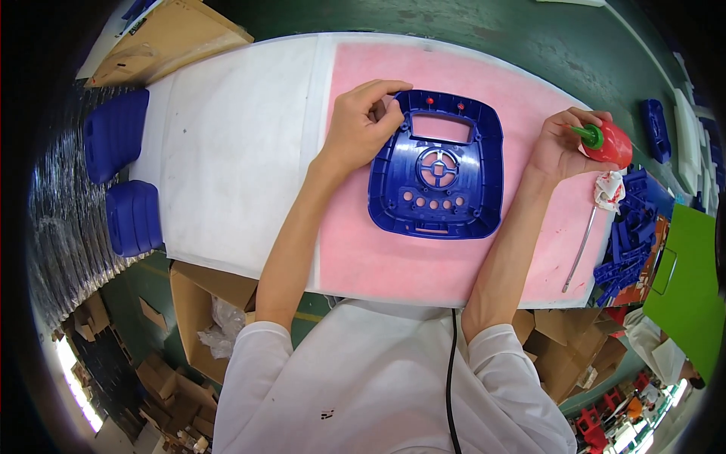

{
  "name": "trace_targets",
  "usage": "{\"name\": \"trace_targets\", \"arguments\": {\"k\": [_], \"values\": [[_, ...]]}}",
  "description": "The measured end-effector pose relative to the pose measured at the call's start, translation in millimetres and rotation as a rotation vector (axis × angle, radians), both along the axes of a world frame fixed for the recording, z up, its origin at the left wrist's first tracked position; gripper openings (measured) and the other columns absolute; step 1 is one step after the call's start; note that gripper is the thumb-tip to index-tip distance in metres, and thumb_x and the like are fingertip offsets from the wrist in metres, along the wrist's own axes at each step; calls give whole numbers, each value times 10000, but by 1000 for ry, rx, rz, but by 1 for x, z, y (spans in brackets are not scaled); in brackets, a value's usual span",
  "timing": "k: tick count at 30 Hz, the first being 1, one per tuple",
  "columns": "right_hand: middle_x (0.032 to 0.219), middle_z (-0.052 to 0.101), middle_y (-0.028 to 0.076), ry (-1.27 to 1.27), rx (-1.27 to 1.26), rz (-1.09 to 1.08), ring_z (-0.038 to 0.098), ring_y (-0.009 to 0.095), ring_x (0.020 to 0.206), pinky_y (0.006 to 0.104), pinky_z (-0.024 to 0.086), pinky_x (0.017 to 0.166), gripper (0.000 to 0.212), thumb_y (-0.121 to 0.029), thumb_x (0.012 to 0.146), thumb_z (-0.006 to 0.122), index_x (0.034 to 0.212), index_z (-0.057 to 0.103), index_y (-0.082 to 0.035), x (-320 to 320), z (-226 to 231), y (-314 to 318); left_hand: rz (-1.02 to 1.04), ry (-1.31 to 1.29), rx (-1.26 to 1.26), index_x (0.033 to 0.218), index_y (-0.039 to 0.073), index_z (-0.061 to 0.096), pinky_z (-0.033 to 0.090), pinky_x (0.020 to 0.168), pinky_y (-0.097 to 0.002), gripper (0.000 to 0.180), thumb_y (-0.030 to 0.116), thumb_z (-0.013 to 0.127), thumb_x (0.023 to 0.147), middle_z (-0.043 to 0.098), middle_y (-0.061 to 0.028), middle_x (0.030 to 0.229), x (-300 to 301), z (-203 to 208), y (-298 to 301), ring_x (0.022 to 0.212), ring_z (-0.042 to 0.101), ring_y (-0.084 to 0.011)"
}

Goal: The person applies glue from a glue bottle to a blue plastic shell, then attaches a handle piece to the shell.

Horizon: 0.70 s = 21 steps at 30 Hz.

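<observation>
1. Bench, white toward its left edge and covered in pink toward its right; the pale covering probably guards surfaces against scratches.
2. Blue panel on the pink part, between the far and near edges, hollow side up, so its ribs and openings face the person. Whether it lies quite flat is hard to tell.
3. Heap of small blue parts at the right edge, likely put there for easy reach.
4. Two blue shells at the left edge, apparently set aside to free working room.
5. Left hand, partly curled, has the panel's far-left corner between thumb and fingers, seemingly to steady it.
6. Right hand, near the right edge, curls its fingers around a red bottle, tipped sideways so that its green nozzle points toward the panel.
7. Thin metal rod, near the right edge, beside the heap.
8. Crumpled, red-stained white cloth at the rod's far end, perhaps handy for wiping.
9. Two red spots inside the panel's far rim; drops or fittings, I cannot tell.
</observation>
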State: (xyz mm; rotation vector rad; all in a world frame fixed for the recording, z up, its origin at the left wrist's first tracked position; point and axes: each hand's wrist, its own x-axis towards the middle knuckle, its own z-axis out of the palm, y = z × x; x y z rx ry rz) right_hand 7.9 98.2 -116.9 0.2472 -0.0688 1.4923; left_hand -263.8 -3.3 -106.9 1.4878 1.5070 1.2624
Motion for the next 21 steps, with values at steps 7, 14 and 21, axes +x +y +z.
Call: {"name": "trace_targets", "arguments": {"k": [7,14,21], "values": [[1031,663,67,98,-37,186,615,151,779,245,465,617,706,-509,635,827,1104,580,-41,9,8,-2,10,-4,-12,1040,29,676,391,517,-218,246,23,598,807,586,-28,716,-1,2,1,559,468,-57],[751,633,101,-1164,-439,-66,634,193,602,292,494,490,532,-509,886,538,1063,556,-8,9,32,-5,14,-16,16,1073,38,680,381,539,-200,248,22,581,846,554,13,688,-4,-14,0,585,449,-32],[728,685,143,-2500,-502,-280,673,246,642,350,509,576,592,-573,792,610,833,686,13,22,60,-27,-28,-35,35,1115,34,666,396,586,-188,258,18,570,875,560,25,729,-3,-9,-1,632,472,-32]]}}
